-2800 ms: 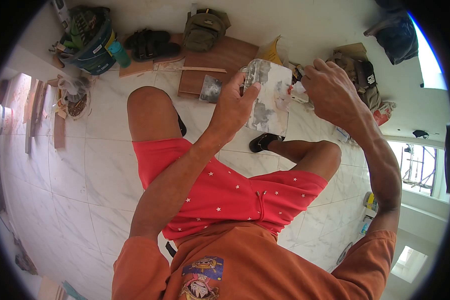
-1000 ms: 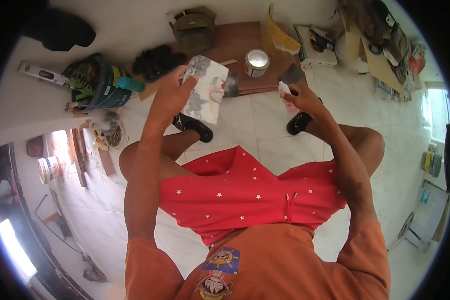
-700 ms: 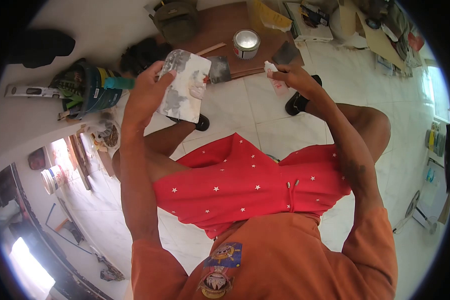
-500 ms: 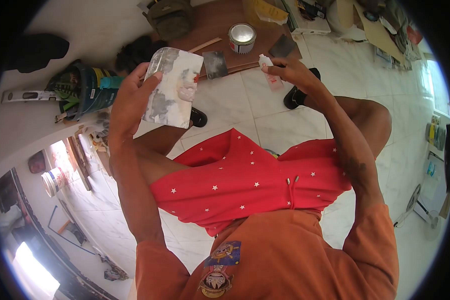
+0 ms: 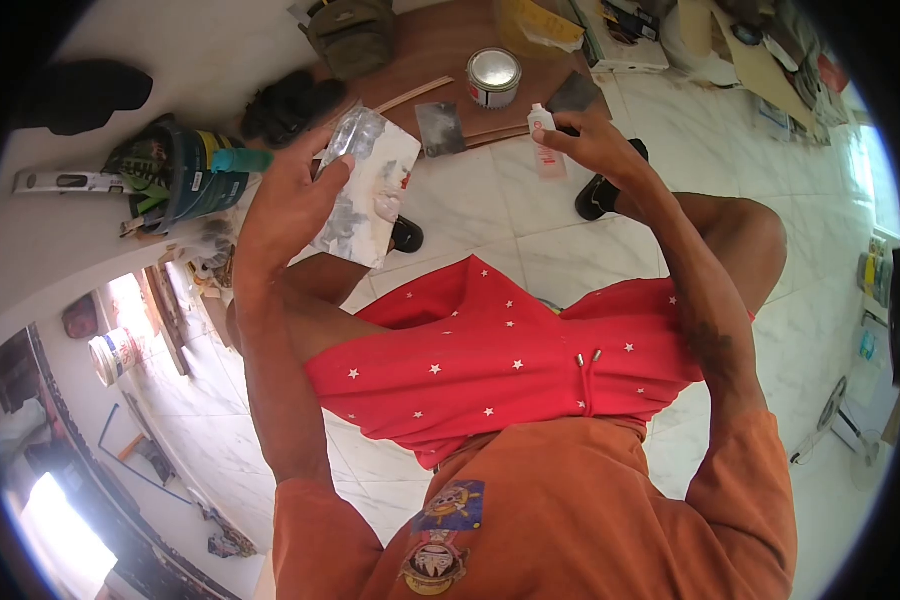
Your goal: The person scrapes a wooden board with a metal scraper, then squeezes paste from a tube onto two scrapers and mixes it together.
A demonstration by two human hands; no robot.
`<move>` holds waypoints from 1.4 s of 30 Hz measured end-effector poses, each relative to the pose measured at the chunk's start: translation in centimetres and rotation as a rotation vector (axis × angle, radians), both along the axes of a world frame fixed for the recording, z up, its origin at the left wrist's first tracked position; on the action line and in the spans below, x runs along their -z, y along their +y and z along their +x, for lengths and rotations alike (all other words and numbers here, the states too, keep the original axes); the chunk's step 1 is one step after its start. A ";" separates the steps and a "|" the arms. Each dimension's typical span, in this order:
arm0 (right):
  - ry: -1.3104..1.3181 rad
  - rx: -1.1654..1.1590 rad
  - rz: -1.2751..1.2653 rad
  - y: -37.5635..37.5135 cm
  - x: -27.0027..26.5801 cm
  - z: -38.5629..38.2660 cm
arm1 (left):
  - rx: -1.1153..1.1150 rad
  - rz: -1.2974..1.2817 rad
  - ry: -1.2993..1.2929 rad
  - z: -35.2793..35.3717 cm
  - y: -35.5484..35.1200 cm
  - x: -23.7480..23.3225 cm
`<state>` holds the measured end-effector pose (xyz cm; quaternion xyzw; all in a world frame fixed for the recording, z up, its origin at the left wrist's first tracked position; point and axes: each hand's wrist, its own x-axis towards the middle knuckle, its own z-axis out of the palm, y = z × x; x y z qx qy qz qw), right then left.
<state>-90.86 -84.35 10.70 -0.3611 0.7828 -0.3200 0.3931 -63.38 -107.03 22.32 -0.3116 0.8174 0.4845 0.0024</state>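
Note:
My left hand [image 5: 295, 205] is closed on the edge of a flat white board [image 5: 378, 170] smeared with grey and white. A pale lump of putty [image 5: 388, 206] lies on the board, with a small red dab just above it. My right hand [image 5: 592, 145] pinches a small whitish tube [image 5: 542, 117] with red print, its narrow white end upward and its pinkish lower part below my fingers. Beyond my hands, a metal can [image 5: 494, 78] with a silver lid stands on a brown board [image 5: 425, 85].
Two dark grey sheets, one square [image 5: 440, 128] and one at the right [image 5: 573, 92], rest by the brown board's edge. A thin wooden strip [image 5: 416, 94] lies there too. At left is a tool bucket [image 5: 195, 185] with a level [image 5: 70, 182]. A bag [image 5: 350, 38] sits behind.
The smeared board has tilted and shifted slightly right and down with my left hand. The tube has moved slightly right in my right hand, and the whole view has shifted a little.

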 end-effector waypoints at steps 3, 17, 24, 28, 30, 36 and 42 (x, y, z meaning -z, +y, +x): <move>0.009 0.000 0.005 0.0 -0.7 0.4 | -0.025 0.050 0.002 0.0 0.1 -0.6; 0.001 -0.023 -0.035 -0.1 -2.1 1.1 | -0.369 0.748 0.243 1.8 -1.6 4.7; 0.119 0.005 -0.227 -0.4 -4.5 3.8 | -0.508 0.835 0.579 0.5 -0.1 6.0; 0.009 0.122 -0.422 -0.2 -7.5 7.8 | -0.675 0.812 0.796 -2.4 3.1 6.3; 0.115 0.160 -0.646 -0.5 -7.8 10.3 | -0.723 0.840 0.838 -3.6 4.5 6.6; 0.090 0.274 -0.650 -2.0 -7.6 15.4 | -0.714 0.856 0.974 -6.2 7.7 7.9; 0.189 0.173 -0.537 -1.3 -9.8 17.1 | -0.827 0.809 0.750 -7.0 8.5 7.6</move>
